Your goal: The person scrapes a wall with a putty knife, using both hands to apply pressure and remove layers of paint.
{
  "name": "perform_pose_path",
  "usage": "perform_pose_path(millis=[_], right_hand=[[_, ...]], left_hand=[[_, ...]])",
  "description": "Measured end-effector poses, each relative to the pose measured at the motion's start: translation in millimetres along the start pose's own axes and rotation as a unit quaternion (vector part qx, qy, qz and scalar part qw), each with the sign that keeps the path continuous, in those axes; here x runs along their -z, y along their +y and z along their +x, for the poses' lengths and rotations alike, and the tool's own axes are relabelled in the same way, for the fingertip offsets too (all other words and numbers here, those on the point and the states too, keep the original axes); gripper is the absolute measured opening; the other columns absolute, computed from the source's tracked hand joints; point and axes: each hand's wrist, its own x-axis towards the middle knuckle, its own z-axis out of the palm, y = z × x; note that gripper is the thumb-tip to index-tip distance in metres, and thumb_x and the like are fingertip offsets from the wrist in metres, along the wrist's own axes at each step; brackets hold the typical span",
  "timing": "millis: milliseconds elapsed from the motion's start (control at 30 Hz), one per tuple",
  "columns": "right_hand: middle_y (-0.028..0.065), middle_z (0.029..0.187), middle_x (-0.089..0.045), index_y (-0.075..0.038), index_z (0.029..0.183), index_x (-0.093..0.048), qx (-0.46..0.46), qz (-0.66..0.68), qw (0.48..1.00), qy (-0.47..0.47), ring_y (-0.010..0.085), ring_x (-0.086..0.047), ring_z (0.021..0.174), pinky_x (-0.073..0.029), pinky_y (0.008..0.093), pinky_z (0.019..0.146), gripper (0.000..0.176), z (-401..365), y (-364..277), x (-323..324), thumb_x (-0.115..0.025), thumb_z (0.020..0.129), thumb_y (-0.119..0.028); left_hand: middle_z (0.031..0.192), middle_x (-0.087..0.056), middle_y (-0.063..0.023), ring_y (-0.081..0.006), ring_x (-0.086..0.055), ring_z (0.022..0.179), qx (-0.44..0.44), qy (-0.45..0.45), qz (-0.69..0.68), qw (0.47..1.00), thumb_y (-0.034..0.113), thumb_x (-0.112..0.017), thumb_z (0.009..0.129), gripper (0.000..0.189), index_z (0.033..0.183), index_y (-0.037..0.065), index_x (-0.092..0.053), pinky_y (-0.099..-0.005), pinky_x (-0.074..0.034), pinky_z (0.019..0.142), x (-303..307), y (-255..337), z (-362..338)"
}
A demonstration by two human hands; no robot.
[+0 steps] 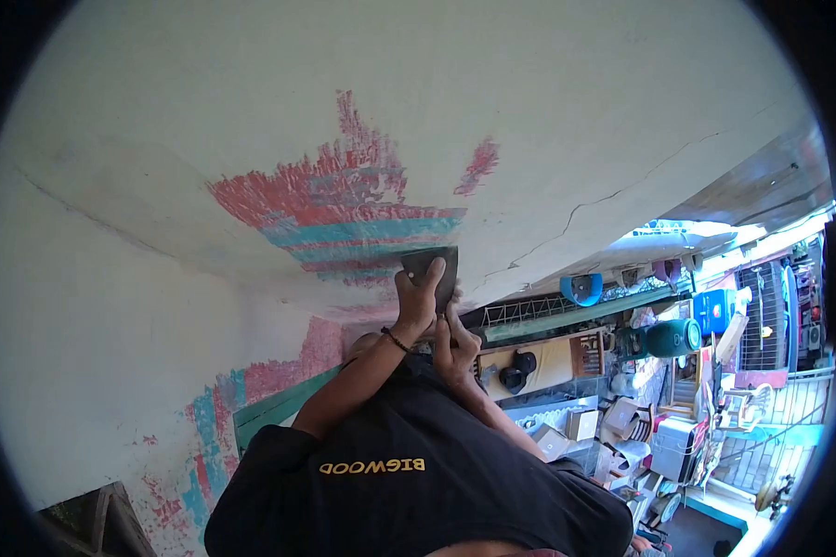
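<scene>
My left hand (418, 299), with a dark band on its wrist, presses a dark flat scraper (425, 259) against a white painted surface (251, 111). The blade's edge meets a patch of red and teal paint (344, 209) with scraped streaks. My right hand (455, 351) sits just below the left, closed around the lower part of the scraper. Both arms reach out from my black shirt (390, 501), which carries yellow lettering.
A thin crack (613, 195) runs across the white surface at the right. More red and teal paint remnants (214, 418) mark the wall at the lower left. A cluttered area with boxes, a green jar (673, 337), blue containers and shelves fills the right side.
</scene>
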Motion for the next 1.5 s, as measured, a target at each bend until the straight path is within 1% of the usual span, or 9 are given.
perform_pose_path(millis=[100, 233, 333, 500, 700, 833, 967, 1067, 1500], right_hand=[[0.0128, 0.056, -0.053, 0.012, 0.12, -0.063, 0.011, 0.001, 1.0, -0.005, 0.0071, -0.05, 0.052, -0.041, 0.0263, 0.049, 0.033, 17, -20, 1, -0.061, 0.09, -0.001], [0.0122, 0.058, -0.053, 0.012, 0.12, -0.063, 0.032, -0.009, 0.999, -0.01, 0.006, -0.048, 0.052, -0.04, 0.0259, 0.049, 0.033, 45, -50, 7, -0.059, 0.089, 0.002], [0.0167, 0.074, -0.067, 0.014, 0.125, -0.058, -0.005, -0.029, 0.997, -0.074, 0.0066, -0.06, 0.067, -0.048, 0.0248, 0.058, 0.038, 25, -35, 15, -0.057, 0.089, 0.002], [0.0133, 0.062, -0.059, 0.011, 0.124, -0.061, 0.06, 0.033, 0.997, -0.029, 0.0065, -0.053, 0.055, -0.044, 0.0243, 0.052, 0.037, 47, -60, 18, -0.059, 0.088, 0.003], [0.0176, 0.077, -0.069, 0.012, 0.13, -0.056, 0.021, 0.064, 0.993, -0.094, 0.0072, -0.058, 0.064, -0.048, 0.0243, 0.059, 0.042, 50, -82, 31, -0.058, 0.089, 0.002], [0.0234, 0.086, -0.072, 0.015, 0.13, -0.053, 0.141, 0.086, 0.983, -0.086, 0.0216, -0.072, 0.071, -0.053, 0.0294, 0.067, 0.047, 56, -74, 34, -0.055, 0.085, 0.003], [0.0242, 0.087, -0.071, 0.018, 0.128, -0.052, 0.024, 0.074, 0.99, -0.121, 0.0207, -0.071, 0.071, -0.053, 0.0275, 0.067, 0.05, 48, -91, 35, -0.052, 0.081, 0.002], [0.0228, 0.085, -0.071, 0.018, 0.129, -0.052, 0.115, 0.079, 0.987, -0.073, 0.019, -0.07, 0.068, -0.052, 0.0269, 0.066, 0.05, 49, -67, 26, -0.054, 0.081, 0.001], [0.0127, 0.072, -0.068, 0.016, 0.125, -0.056, 0.154, 0.06, 0.986, -0.022, 0.0118, -0.063, 0.061, -0.05, 0.0255, 0.064, 0.046, 71, -94, 27, -0.059, 0.082, 0.002]], left_hand=[[0.078, -0.067, -0.0094, -0.0163, -0.065, 0.063, -0.165, 0.032, 0.057, 0.984, 0.021, -0.07, 0.092, 0.025, 0.091, -0.003, -0.064, -0.0272, -0.053, 0.053, -5, -5, 17], [0.078, -0.068, -0.0102, -0.0172, -0.064, 0.057, -0.052, -0.03, -0.029, 0.998, 0.019, -0.069, 0.093, 0.023, 0.094, -0.003, -0.064, -0.0301, -0.055, 0.052, -37, 52, 2], [0.079, -0.068, -0.0106, -0.0176, -0.066, 0.06, -0.068, -0.031, -0.017, 0.997, 0.018, -0.068, 0.094, 0.022, 0.096, -0.004, -0.064, -0.03, -0.056, 0.054, -22, 29, 5], [0.08, -0.068, -0.0082, -0.0169, -0.066, 0.06, -0.175, 0.016, 0.022, 0.984, 0.016, -0.063, 0.096, 0.02, 0.097, -0.003, -0.065, -0.0298, -0.055, 0.056, -54, 58, -4], [0.079, -0.069, -0.0103, -0.0185, -0.067, 0.062, -0.097, 0.014, 0.009, 0.995, 0.019, -0.063, 0.096, 0.023, 0.095, -0.004, -0.065, -0.0301, -0.055, 0.056, -64, 81, -14], [0.08, -0.069, -0.0116, -0.0198, -0.067, 0.063, -0.101, 0.021, 0.003, 0.995, 0.019, -0.065, 0.094, 0.024, 0.099, -0.005, -0.064, -0.0307, -0.056, 0.058, -71, 88, -18], [0.08, -0.068, -0.0121, -0.0202, -0.067, 0.065, -0.116, 0.005, 0.024, 0.993, 0.019, -0.065, 0.094, 0.025, 0.099, -0.005, -0.064, -0.0319, -0.057, 0.06, -63, 86, -16], [0.081, -0.067, -0.012, -0.0203, -0.067, 0.065, -0.132, 0.025, 0.015, 0.991, 0.02, -0.065, 0.093, 0.026, 0.098, -0.006, -0.063, -0.0319, -0.056, 0.059, -68, 83, -17], [0.081, -0.068, -0.0103, -0.016, -0.065, 0.063, -0.171, 0.015, 0.002, 0.985, 0.015, -0.063, 0.095, 0.021, 0.097, -0.006, -0.063, -0.0291, -0.055, 0.059, -90, 99, -14]])
